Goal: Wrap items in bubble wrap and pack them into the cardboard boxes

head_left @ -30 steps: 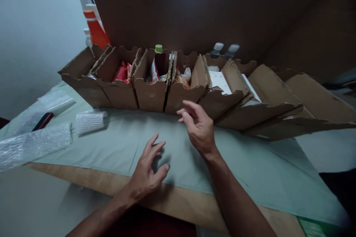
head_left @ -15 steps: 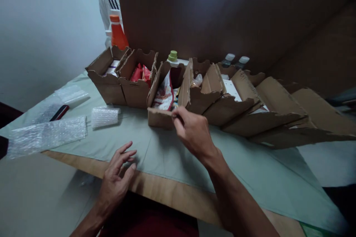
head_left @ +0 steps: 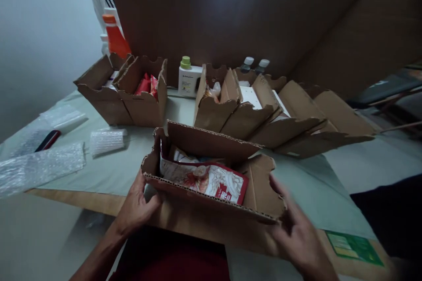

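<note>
An open cardboard box (head_left: 211, 199) lies crosswise near the table's front edge, its long side towards me. Inside it is a red and white printed food pouch (head_left: 207, 180), with other packets partly hidden behind. My left hand (head_left: 138, 204) grips the box's left end, fingers behind the cardboard and thumb on the near side. At the right end, my right hand (head_left: 296, 228), slightly blurred, holds the box with its fingers round the end wall.
Behind stand several cardboard boxes (head_left: 145, 109) in a row, with a gap before a white bottle with a green cap (head_left: 189, 80). An orange bottle (head_left: 115, 39) stands back left. Bubble wrap (head_left: 107, 140) and a dark red and black object (head_left: 48, 140) lie left.
The box with the pouch has come out of the row towards me and turned crosswise. My left hand has taken hold of its left end; my right has moved to its right end.
</note>
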The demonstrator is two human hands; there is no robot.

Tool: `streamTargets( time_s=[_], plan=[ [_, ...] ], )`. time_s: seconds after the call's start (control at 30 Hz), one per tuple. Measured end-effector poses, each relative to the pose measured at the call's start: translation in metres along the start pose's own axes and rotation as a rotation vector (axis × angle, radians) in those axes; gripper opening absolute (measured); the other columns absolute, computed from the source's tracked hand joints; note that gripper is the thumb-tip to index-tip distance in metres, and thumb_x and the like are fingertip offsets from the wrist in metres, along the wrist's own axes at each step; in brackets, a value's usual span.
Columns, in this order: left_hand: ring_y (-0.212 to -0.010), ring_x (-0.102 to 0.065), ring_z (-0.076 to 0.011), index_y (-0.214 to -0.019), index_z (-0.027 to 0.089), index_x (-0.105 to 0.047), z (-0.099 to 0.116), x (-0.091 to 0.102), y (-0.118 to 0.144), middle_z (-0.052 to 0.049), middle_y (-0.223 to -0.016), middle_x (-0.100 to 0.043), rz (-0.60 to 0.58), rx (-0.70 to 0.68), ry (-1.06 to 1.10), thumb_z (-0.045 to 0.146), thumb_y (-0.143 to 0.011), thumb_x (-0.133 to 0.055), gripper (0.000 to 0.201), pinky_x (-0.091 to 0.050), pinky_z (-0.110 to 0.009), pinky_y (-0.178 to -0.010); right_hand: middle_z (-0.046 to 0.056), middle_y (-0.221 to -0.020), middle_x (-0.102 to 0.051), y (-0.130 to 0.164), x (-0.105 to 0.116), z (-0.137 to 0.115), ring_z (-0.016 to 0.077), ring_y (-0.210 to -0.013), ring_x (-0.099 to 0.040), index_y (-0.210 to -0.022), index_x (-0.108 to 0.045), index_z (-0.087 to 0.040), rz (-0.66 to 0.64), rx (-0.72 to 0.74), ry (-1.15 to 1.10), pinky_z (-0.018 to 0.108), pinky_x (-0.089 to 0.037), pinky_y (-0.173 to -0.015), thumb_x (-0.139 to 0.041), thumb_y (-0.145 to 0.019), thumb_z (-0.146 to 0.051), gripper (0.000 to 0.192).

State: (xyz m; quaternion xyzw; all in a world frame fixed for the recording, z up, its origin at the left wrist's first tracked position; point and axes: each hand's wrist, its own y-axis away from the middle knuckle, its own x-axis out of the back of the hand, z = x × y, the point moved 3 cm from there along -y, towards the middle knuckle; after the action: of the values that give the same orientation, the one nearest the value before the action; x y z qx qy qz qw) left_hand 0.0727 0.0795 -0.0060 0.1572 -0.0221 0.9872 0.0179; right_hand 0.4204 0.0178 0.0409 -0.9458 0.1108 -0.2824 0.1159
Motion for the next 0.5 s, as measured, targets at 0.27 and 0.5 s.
streamTargets(
  time_s=[0.27, 0.5],
  plan=[
    [-0.107, -0.066, -0.0276, -0.122, 0.014, -0.06, 0.018, -0.037, -0.051, -0.012, -0.115, -0.071, -0.055, -0.059, 0.021, 0.033, -0.077, -0.064, 0.049, -0.054, -0.04, -0.095, 0.011, -0.1, -0.08, -0.045, -0.032, 0.016, 0.032, -0.097, -0.075, -0.102, -0.075, -0.021, -0.088, -0.075, 0.088, 0.044, -0.061, -0.089, -0.071, -0.079, -0.059, 0.045],
    [-0.132, -0.056, -0.0336, -0.149, 0.014, -0.045, 0.025, -0.075, -0.126, -0.019, -0.145, -0.059, -0.19, -0.215, -0.23, 0.033, -0.083, -0.064, 0.072, -0.045, -0.05, -0.112, 0.014, -0.089, -0.076, -0.084, -0.016, 0.061, 0.0297, -0.078, -0.071, -0.101, -0.071, -0.017, 0.216, -0.219, 0.319, 0.042, -0.055, -0.071, -0.062, -0.075, -0.07, 0.06]
  ],
)
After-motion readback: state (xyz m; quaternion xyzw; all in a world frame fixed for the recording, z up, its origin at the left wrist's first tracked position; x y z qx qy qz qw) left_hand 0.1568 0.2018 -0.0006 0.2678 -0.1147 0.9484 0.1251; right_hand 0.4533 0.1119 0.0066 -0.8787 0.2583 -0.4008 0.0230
